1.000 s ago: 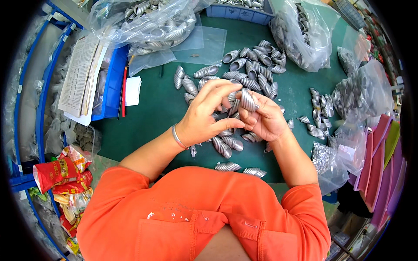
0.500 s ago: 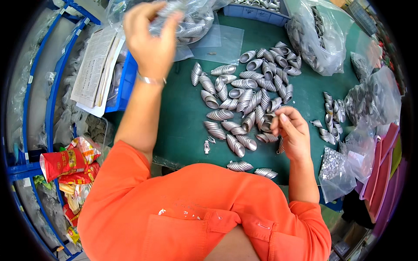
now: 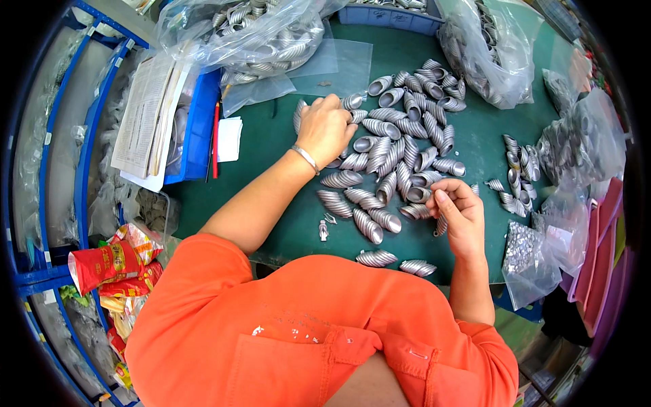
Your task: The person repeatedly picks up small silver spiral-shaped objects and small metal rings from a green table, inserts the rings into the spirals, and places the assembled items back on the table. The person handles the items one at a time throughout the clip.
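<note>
Many silver, spirally ribbed pieces with slanted open ends [image 3: 390, 159] lie in a loose pile on the green tabletop [image 3: 291, 224]. My left hand [image 3: 324, 127] is at the pile's left edge, its fingers curled down over several pieces; the fingertips, and whatever they grip, are hidden. At the pile's right side, my right hand [image 3: 458, 211] is closed in a pinch with thumb against forefinger. Anything in that pinch is too small to make out. A small silver figure-shaped part [image 3: 323, 230] and a thin little piece [image 3: 330, 218] lie left of the nearest ribbed pieces.
Clear bags of ribbed pieces stand at the back left [image 3: 271, 47] and back right [image 3: 485, 61], with a blue bin [image 3: 390, 19] between. A smaller cluster [image 3: 519, 176] and a bag of tiny parts [image 3: 522, 254] lie right. Papers [image 3: 152, 112] rest on a blue tray [image 3: 200, 132] at left.
My left hand has come down and toward me, from the clear bag at the back left to the pile's left edge. My right hand stays pinched in nearly the same place.
</note>
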The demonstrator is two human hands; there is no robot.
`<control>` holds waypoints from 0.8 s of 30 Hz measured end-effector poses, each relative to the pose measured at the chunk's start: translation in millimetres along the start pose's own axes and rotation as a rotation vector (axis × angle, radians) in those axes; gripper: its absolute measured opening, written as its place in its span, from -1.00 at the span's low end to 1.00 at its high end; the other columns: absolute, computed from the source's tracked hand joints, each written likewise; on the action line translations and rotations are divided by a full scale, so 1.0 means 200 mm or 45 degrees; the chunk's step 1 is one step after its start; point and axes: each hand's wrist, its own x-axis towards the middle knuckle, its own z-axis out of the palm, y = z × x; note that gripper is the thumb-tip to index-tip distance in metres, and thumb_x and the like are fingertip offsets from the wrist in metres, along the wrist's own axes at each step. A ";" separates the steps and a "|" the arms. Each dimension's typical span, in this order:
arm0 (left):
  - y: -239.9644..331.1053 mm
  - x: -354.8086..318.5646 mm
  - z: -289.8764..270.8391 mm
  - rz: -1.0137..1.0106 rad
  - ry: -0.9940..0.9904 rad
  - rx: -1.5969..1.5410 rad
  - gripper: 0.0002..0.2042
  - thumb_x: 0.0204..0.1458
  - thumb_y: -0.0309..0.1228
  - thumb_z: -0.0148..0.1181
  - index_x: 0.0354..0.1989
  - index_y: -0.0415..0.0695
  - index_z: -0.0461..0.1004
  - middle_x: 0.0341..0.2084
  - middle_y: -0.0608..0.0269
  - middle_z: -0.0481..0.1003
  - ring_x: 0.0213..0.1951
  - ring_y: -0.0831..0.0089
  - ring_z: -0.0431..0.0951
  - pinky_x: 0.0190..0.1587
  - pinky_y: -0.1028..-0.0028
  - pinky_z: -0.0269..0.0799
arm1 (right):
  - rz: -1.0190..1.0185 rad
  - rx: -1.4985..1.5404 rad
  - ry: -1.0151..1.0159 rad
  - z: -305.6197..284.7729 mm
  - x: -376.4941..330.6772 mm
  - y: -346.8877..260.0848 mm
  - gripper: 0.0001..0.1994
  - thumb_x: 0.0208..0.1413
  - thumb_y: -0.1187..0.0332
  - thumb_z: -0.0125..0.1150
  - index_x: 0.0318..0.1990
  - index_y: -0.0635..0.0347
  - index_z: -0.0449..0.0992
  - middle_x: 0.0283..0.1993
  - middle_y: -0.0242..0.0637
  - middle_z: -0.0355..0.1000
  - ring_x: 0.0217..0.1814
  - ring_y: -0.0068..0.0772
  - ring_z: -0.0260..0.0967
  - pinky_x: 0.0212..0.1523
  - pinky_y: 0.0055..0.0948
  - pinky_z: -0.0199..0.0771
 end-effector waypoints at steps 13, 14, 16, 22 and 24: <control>0.28 -0.13 -0.20 -0.757 -0.614 -2.235 -0.70 0.20 -0.25 0.09 -0.24 -0.32 0.46 -0.39 0.12 0.57 -0.35 0.43 0.59 -0.30 0.53 0.49 | -0.606 -0.352 -0.030 0.18 0.13 -0.06 -0.48 -0.12 0.68 0.20 0.09 0.22 0.37 0.04 -0.25 0.35 -0.08 -0.45 0.36 -0.21 -0.52 0.42; 0.30 -0.15 -0.20 -0.768 -0.646 -2.264 -0.71 0.21 -0.25 0.07 -0.24 -0.30 0.45 -0.40 0.13 0.56 -0.37 0.44 0.58 -0.30 0.53 0.49 | -0.631 -0.392 -0.116 0.18 0.13 -0.07 -0.51 -0.12 0.68 0.21 0.06 0.23 0.41 0.02 -0.22 0.38 -0.08 -0.40 0.38 -0.21 -0.51 0.43; 0.32 -0.17 -0.21 -0.741 -0.672 -2.300 -0.71 0.23 -0.22 0.03 -0.25 -0.26 0.42 -0.41 0.14 0.55 -0.39 0.45 0.57 -0.31 0.53 0.49 | -0.672 -0.423 -0.150 0.17 0.13 -0.05 -0.57 -0.09 0.67 0.21 0.02 0.26 0.43 -0.06 -0.20 0.44 -0.09 -0.37 0.42 -0.17 -0.49 0.45; 0.37 -0.21 -0.22 -0.211 -0.215 -2.128 -0.77 0.05 -0.39 0.29 -0.26 -0.18 0.35 -0.44 0.36 0.43 -0.44 0.68 0.40 -0.31 0.64 0.37 | -0.150 0.904 -0.391 0.12 0.10 0.04 -0.71 0.08 0.54 0.21 -0.01 0.29 0.42 -0.10 -0.11 0.45 -0.11 -0.34 0.47 -0.11 -0.46 0.52; 0.38 -0.22 -0.25 -0.073 -0.204 -1.944 -0.70 -0.08 -0.44 0.40 -0.26 -0.17 0.37 -0.43 0.38 0.42 -0.44 0.68 0.39 -0.33 0.65 0.36 | -0.076 1.165 -0.468 0.12 0.09 0.06 -0.71 0.12 0.44 0.22 -0.01 0.27 0.39 -0.09 -0.08 0.44 -0.17 -0.37 0.47 -0.16 -0.47 0.53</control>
